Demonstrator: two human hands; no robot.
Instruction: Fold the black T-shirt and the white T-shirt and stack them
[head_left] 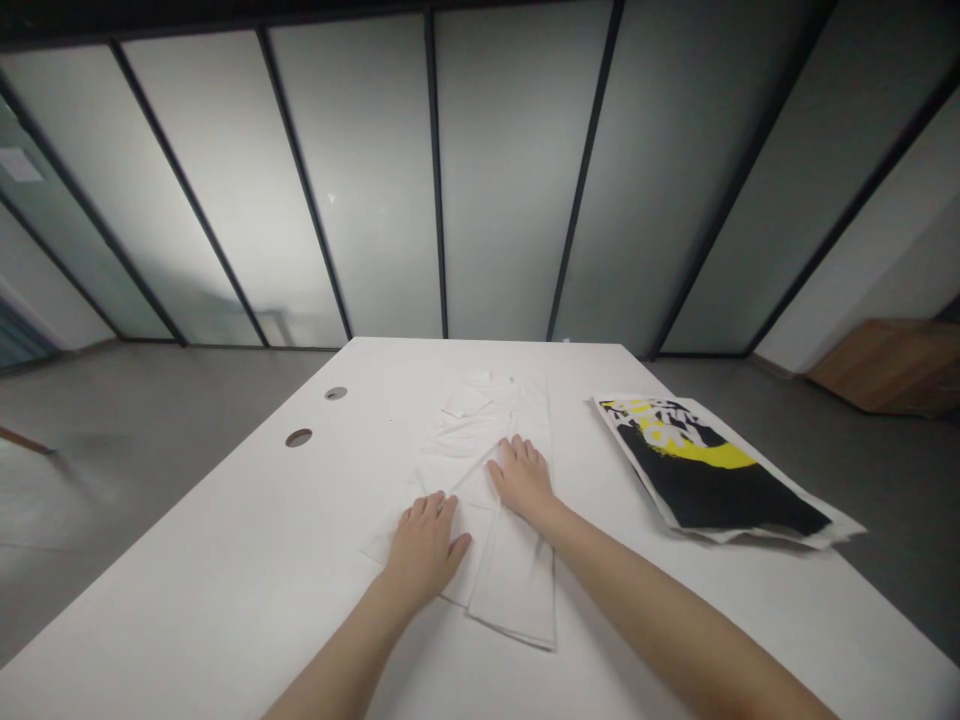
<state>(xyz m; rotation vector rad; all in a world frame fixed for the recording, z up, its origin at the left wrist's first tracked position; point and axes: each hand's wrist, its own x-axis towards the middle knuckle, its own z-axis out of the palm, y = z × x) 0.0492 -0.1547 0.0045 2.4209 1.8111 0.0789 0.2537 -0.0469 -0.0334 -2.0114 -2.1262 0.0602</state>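
Note:
A pair of white trousers [517, 580] lies folded lengthwise on the white table [225, 580], waistband at the far end. My left hand [424, 545] rests flat on the nearer left part of the cloth, fingers stretched out. My right hand [522, 478] lies flat on the middle of the trousers, fingers spread and pointing away from me. Neither hand holds anything.
A folded garment with a black, yellow and white print [712, 475] lies at the table's right side. Two round cable holes [298, 437] are in the tabletop at the left. Frosted glass wall panels stand behind the table; a wooden cabinet [892, 365] sits far right.

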